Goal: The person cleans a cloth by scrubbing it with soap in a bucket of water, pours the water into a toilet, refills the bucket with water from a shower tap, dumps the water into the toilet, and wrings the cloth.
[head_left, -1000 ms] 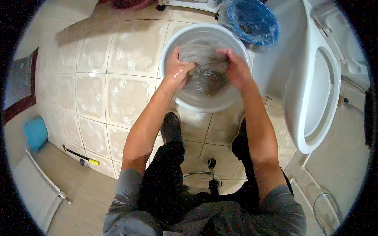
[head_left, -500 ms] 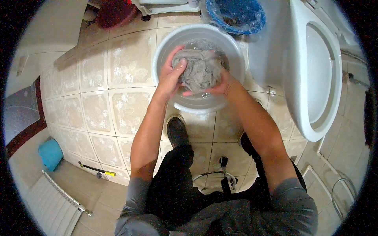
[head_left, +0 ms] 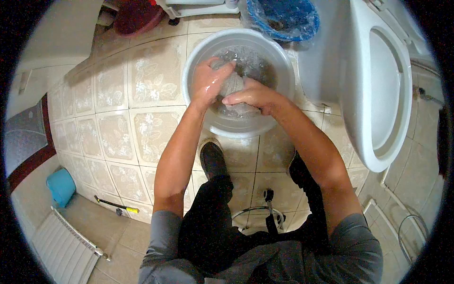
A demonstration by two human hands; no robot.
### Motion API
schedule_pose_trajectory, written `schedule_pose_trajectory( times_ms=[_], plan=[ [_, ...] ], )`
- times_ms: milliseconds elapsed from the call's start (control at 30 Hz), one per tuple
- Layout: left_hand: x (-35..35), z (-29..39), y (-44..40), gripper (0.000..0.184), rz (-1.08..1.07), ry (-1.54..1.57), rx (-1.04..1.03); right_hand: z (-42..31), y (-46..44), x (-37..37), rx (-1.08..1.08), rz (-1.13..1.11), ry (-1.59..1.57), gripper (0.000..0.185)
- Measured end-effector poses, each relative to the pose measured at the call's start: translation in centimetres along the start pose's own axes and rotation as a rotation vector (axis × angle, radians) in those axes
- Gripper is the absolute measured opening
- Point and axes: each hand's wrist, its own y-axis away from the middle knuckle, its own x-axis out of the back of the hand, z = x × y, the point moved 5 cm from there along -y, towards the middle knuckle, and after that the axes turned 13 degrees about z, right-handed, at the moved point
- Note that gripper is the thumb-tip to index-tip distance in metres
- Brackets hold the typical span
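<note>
A wet grey cloth is bunched between my two hands, over a round white basin of bubbly, murky water. My left hand wraps the cloth's left side, its thumb across the top. Lower and to the right, my right hand grips the other side with its fingers folded round it and its thumb pointing left. Part of the cloth is hidden in the hands and the water.
A blue lined bin stands behind the basin, with a white toilet to the right. A maroon basin is at the back left. On the left are a turquoise bucket and a black-and-yellow handle. My shoe is near the basin.
The cloth, loosely spread across both palms half a second ago, is now squeezed into a smaller bunch. Both hands have closed round it, the right moving inward. The view has shifted since one second ago.
</note>
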Motion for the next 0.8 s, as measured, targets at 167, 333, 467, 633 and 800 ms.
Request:
schedule_pose_trajectory(
  times_ms=[167,333,467,633,800],
  plan=[
    [-2.7,-3.9,-0.7,0.047,0.024,0.443,0.200,2.5,-4.8,1.3,0.455,0.270,0.675,0.044],
    [-3.3,-4.4,0.3,0.039,0.115,0.377,0.551,-0.5,-2.2,0.3,0.595,0.565,1.012,0.035],
    [-4.7,-7.5,0.1,0.038,0.095,0.937,0.699,-1.2,-1.0,1.7,0.586,0.692,0.654,0.044],
    [-2.3,-5.0,3.2,0.039,0.151,0.652,0.374,4.1,-3.5,3.4,0.227,0.517,-0.270,0.049],
    [-2.6,-2.4,7.6,0.039,0.216,0.106,0.027,3.8,-2.3,-0.9,-0.090,0.220,-0.913,0.049]
  ],
)
